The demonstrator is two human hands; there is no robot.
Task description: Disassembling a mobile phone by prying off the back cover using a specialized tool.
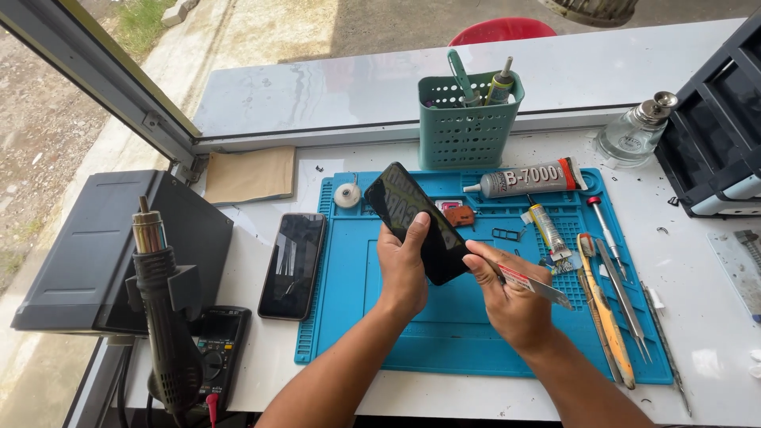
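My left hand (403,265) grips a black smartphone (414,215) by its lower end, tilted up over the blue work mat (444,333). My right hand (511,297) pinches a thin plastic card (533,285) with a red and white print, its end touching the phone's right edge. A second dark phone (292,265) lies flat on the white table left of the mat.
A glue tube (533,181), a smaller tube (548,230), tweezers (622,289), a yellow tool (606,317) and a screwdriver (604,222) lie on the mat's right. A teal tool basket (466,131) stands behind. A hot-air gun (162,309), multimeter (218,349) and glass bottle (638,131) are around.
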